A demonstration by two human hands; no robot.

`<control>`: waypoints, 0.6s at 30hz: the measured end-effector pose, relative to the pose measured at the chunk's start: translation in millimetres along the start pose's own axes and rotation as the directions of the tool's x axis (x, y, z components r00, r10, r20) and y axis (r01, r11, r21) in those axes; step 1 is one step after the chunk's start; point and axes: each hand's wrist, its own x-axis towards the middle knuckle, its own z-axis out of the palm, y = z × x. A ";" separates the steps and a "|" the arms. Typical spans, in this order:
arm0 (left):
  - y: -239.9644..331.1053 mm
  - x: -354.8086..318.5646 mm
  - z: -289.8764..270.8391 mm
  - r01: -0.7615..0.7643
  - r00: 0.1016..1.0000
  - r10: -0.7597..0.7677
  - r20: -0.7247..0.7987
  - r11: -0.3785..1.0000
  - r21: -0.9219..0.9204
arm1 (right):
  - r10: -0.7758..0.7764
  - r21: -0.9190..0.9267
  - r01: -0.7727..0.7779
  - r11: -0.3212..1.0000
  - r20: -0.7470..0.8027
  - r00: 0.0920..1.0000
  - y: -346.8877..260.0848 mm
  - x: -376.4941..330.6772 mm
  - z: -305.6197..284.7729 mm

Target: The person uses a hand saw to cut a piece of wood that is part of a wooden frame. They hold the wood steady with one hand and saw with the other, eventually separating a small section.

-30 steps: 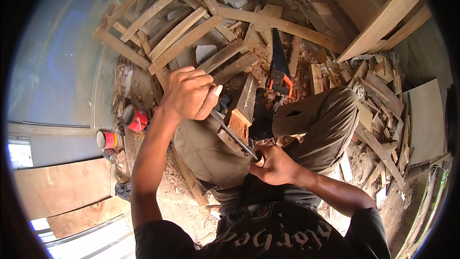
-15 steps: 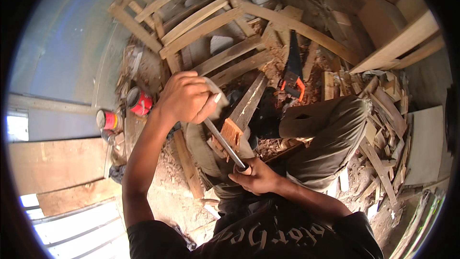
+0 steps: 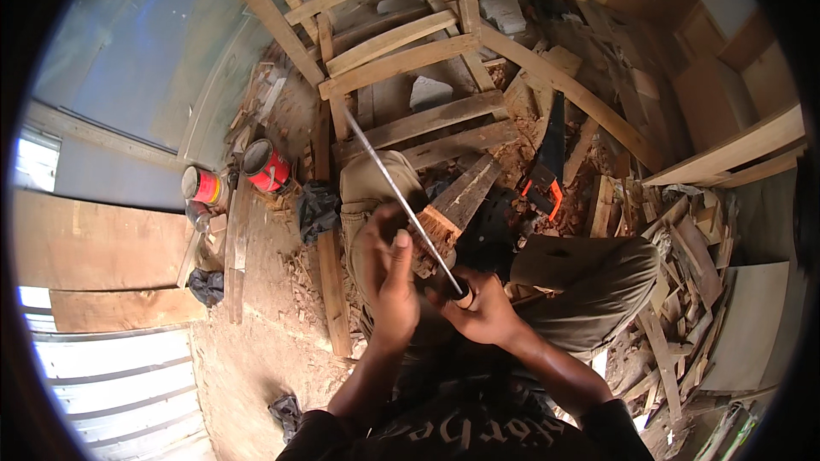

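I sit on a dirt floor (image 3: 256,324) strewn with chips, a wooden frame (image 3: 401,60) and two red cans (image 3: 239,175) ahead. My right hand (image 3: 487,312) is closed on a long blade's handle; the blade (image 3: 393,192) slants up-left across a wood block (image 3: 457,205) between my knees. My left hand (image 3: 389,277), fingers curled, lies beside the blade; its contact is hidden.

Two red tins (image 3: 235,176) stand on the dirt floor (image 3: 256,324) by a wooden chair frame (image 3: 384,43); a handsaw (image 3: 547,162) lies among wood offcuts (image 3: 683,273), dark rags (image 3: 318,209) nearby.
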 end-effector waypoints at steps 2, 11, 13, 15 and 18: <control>-2.4 -8.6 7.9 0.203 0.978 -0.199 0.067 0.977 -0.059 | -0.021 0.033 0.022 0.999 -0.024 0.999 2.7 1.1 0.3; 8.2 36.2 29.5 0.122 0.991 -0.121 0.064 0.992 -0.010 | 0.024 -0.142 -0.057 0.988 -0.223 0.974 -38.9 3.3 -38.0; 13.0 40.6 39.1 0.127 0.985 -0.122 0.125 0.991 -0.033 | -0.059 -0.220 -0.006 0.975 -0.290 0.955 -50.4 30.7 -48.0; 13.4 43.9 50.5 0.130 0.980 -0.123 0.159 0.991 -0.037 | -0.142 -0.211 0.069 0.975 -0.350 0.926 -45.9 55.5 -54.4; 2.8 47.0 64.4 0.058 0.976 -0.058 0.208 0.998 0.007 | -0.088 -0.096 0.058 0.994 -0.352 0.932 -50.2 71.2 -71.8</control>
